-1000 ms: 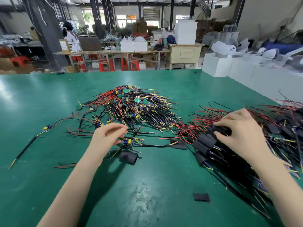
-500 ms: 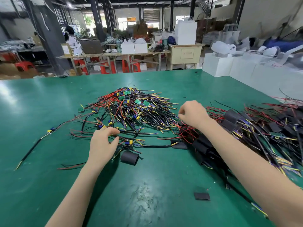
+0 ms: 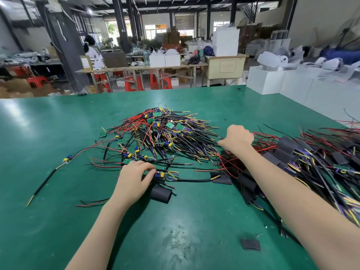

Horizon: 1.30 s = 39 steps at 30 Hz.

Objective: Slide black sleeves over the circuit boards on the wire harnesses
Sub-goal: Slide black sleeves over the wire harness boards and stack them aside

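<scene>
Two piles flank your work area: bare harnesses (image 3: 165, 137) at centre, sleeved ones (image 3: 311, 162) to the right. Your left hand (image 3: 134, 180) pinches a circuit board (image 3: 160, 175) on the tabletop (image 3: 48, 133); your right hand (image 3: 236, 138) is curled on a wire. An open black sleeve (image 3: 161, 194) lies just beside the board. Judged step: pickup. Next, align sleeve mouth with board.
</scene>
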Available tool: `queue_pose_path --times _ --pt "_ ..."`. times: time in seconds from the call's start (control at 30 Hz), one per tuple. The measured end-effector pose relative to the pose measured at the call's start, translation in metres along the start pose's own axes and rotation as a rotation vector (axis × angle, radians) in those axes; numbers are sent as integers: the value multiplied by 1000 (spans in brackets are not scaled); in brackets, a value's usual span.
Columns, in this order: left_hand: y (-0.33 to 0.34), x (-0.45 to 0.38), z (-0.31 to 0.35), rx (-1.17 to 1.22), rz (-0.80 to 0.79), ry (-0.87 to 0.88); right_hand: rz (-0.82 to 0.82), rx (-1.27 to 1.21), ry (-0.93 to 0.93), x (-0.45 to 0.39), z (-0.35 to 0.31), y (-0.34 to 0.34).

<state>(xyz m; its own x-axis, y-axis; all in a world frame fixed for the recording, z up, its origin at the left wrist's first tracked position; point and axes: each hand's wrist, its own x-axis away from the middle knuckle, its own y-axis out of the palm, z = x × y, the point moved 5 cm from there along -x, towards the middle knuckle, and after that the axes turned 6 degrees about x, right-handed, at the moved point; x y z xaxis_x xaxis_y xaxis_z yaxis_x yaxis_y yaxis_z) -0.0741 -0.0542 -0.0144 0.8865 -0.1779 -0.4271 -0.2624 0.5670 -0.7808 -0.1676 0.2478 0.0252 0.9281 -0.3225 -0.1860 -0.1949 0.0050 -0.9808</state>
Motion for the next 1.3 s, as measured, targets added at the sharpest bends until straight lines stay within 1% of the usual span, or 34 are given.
queue_pose_path --times 0.1,0.17,0.2,0.27,0.3,0.37,0.43,0.5,0.53,0.67,0.77,0.97,1.07,1.17,1.3 --pt "-1 0 6 51 5 93 27 -74 30 -3 6 -14" --pt "2 1 9 67 -60 136 105 -90 18 -2 8 -28" --pt "4 2 9 69 -95 141 175 -93 -8 -1 7 -35" --pt "6 2 10 76 -117 141 337 -138 -126 9 4 -50" --pt "6 3 11 90 -112 139 402 -211 -207 18 2 -55" --pt "7 3 12 152 -102 125 458 -404 -354 41 -1 -61" --pt "4 2 12 262 -77 90 425 -529 -480 63 -1 -60" --pt "-5 0 10 364 -17 51 357 -546 -576 82 0 -54" --pt "-11 -2 8 402 8 34 333 -529 -596 89 3 -49" --pt "-27 -3 6 581 40 -17 345 -526 -571 109 20 -34" --pt "-36 -3 7 679 101 -49 301 -521 -567 114 23 -24" --pt "-43 -2 5 785 141 -90 254 -511 -520 111 26 -17" --pt "-42 -2 4 793 129 -94 225 -505 -541 113 24 -15" --pt "-39 -2 1 777 103 -100 233 -547 -560 116 22 -16" --pt "-38 -2 0 751 111 -120 272 -624 -570 118 23 -23"
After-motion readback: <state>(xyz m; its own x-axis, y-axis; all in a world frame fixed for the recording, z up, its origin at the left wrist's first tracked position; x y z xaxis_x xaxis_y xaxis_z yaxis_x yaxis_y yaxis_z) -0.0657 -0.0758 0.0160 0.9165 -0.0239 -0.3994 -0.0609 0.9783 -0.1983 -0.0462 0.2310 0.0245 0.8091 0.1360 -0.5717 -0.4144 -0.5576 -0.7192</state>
